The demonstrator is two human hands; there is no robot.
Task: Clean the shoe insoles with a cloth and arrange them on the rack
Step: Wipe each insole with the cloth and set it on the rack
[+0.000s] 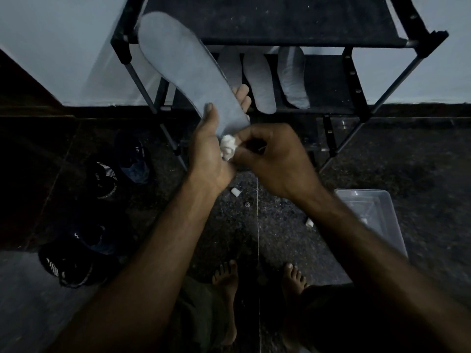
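My left hand (211, 146) grips the heel end of a long grey insole (178, 64), thumb on top and fingers behind it, with the toe end pointing up and to the left. A small white crumpled cloth (227, 148) is pinched in my right hand (270, 159) and pressed against the insole's heel. Behind the hands stands a black shoe rack (356, 82). On its middle shelf lie two grey insoles (260, 82) and a padded one (293, 77), with a third insole partly hidden behind the held one.
Several dark shoes (107, 179) lie on the dark floor at the left. At the right sits a clear plastic container (374, 215). Small white scraps (235, 192) lie on the floor near my bare feet (226, 289). A pale wall stands behind the rack.
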